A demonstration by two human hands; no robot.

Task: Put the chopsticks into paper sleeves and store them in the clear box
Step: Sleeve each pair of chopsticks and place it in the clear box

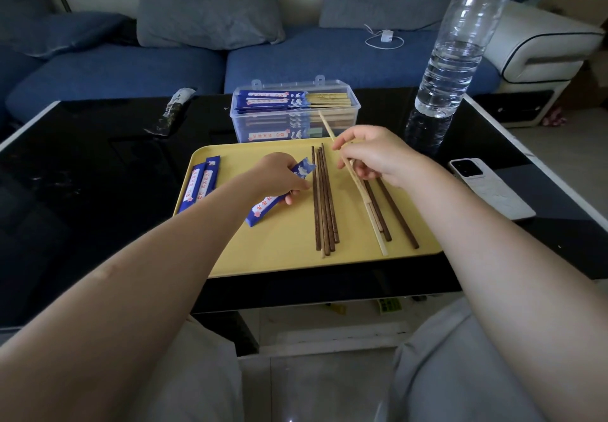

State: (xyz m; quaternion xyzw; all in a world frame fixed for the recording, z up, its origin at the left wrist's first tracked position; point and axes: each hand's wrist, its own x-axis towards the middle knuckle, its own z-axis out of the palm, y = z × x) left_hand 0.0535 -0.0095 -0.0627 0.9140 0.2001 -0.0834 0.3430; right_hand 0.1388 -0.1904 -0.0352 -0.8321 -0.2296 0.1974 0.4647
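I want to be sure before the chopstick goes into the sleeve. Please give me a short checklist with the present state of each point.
1. Left hand grips a blue paper sleeve: ok.
2. Right hand holds a light bamboo chopstick: ok.
3. Sleeve mouth opened to receive the tip: cannot tell.
4. Chopstick tip aimed at the sleeve: not ok, it points away toward the clear box.
5. Second light chopstick of the pair picked up: not ok, it appears to lie on the yellow tray.
6. Clear box open: ok, its lid is up.
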